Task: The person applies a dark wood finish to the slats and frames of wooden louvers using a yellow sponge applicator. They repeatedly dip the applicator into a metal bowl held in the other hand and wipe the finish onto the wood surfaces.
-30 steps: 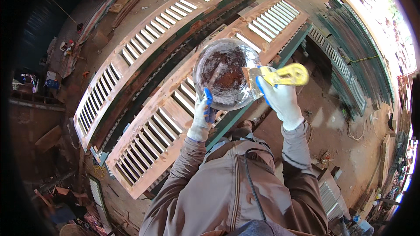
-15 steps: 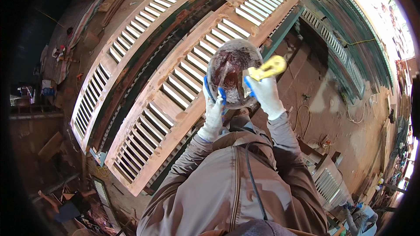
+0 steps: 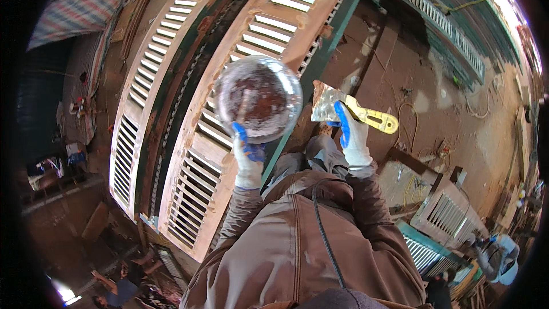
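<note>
A round metal bowl, smeared inside with reddish-brown and pale paste, is held up in front of me. Gripping its near rim is my left hand, in a white glove with blue on the fingers. My right hand, gloved the same way, is closed round a putty knife with a yellow handle. The knife's wide, stained blade points left toward the bowl, apart from it. Beneath and beyond the bowl lies a long wooden louvred shutter with brown patches on its frame.
A second louvred shutter lies farther left. Green louvred panels are stacked at the far right, with a cord on the floor nearer me. At lower right, a person is beside another louvred panel. A striped tarp hangs at upper left.
The putty knife has come out of the bowl and moved right, its blade now in plain view. My left hand has carried the bowl leftward, and the view has shifted.
</note>
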Tool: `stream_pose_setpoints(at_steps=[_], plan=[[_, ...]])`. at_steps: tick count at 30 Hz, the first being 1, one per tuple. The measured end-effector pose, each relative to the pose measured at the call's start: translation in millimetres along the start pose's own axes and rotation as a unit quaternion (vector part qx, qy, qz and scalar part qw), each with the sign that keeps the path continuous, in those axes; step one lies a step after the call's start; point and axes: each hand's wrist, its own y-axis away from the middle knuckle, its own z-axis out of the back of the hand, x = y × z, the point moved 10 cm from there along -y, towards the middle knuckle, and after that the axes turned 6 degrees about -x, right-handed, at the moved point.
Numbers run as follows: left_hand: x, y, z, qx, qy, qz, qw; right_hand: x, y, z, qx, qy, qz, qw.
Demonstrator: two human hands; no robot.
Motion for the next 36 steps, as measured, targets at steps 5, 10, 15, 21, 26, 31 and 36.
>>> stream_pose_setpoints(at_steps=[5, 10, 15, 21, 26, 31, 36], plan=[[-57.2, -1.8, 21.5, -0.005, -0.075, -0.061, 0.995, -30.8, -17.1, -6.2, -0.05, 0.045, 0.096, 0.993], [-73.8, -27.5, 57.6, -0.06, -0.078, -0.114, 0.989, -53.1, -34.4, -45.2, -0.078, 0.064, 0.155, 0.983], [-73.5, -32.1, 68.3, -0.057, -0.053, -0.122, 0.989, -58.1, -57.9, -43.2, -0.12, 0.083, 0.21, 0.967], [-72.2, -53.6, 61.0, -0.063, -0.074, -0.091, 0.991, -43.6, -139.5, -40.2, -0.167, 0.132, 0.231, 0.949], [-69.7, -61.1, 57.9, -0.028, -0.042, -0.082, 0.995, -27.6, -167.3, -62.7, -0.206, 0.245, 0.247, 0.915], [-78.4, -55.2, 68.3, -0.092, -0.108, -0.137, 0.98, -12.9, -172.4, -80.3, -0.234, 0.312, 0.281, 0.877], [-77.6, -54.4, 63.4, -0.096, -0.165, -0.158, 0.969, -14.4, -148.0, -100.5, -0.144, 0.403, 0.248, 0.869]])
